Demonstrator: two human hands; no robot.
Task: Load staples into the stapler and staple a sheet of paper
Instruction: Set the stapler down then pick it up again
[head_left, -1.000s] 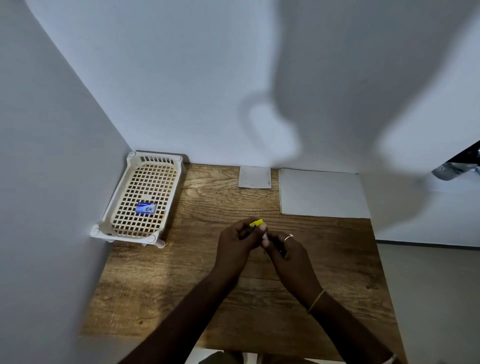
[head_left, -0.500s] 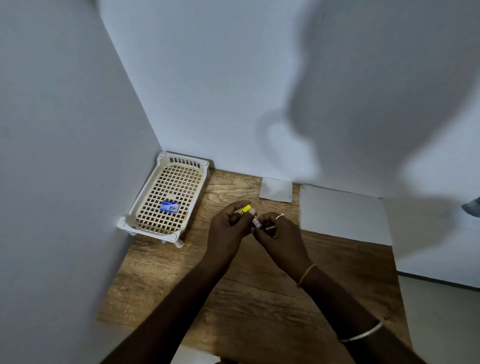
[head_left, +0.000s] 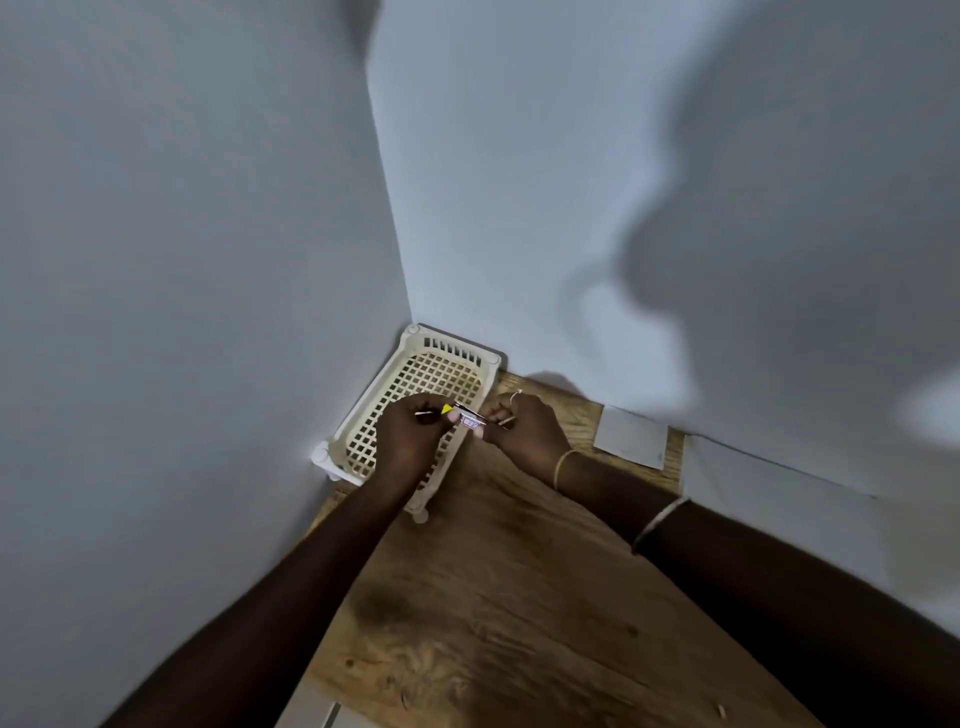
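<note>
My left hand (head_left: 408, 444) and my right hand (head_left: 524, 431) together hold a small stapler (head_left: 470, 417) with a yellow end, raised above the table. The left hand grips the yellow end and the right hand pinches the other end. Both hands hang over the near right corner of the cream lattice basket (head_left: 436, 358). A small white sheet of paper (head_left: 631, 436) lies flat by the back wall. To its right lies a larger white sheet (head_left: 737, 488), partly covered by my right forearm. The blue staple box seen earlier in the basket is hidden behind my hands.
The wooden table (head_left: 498, 597) fits into a corner between two pale walls. The basket stands in that corner against the left wall. A pale object (head_left: 317, 714) shows at the table's near edge.
The view has swung left and up. Both hands moved left with the stapler and now sit over the basket instead of over the bare table. The staple box has gone out of sight.
</note>
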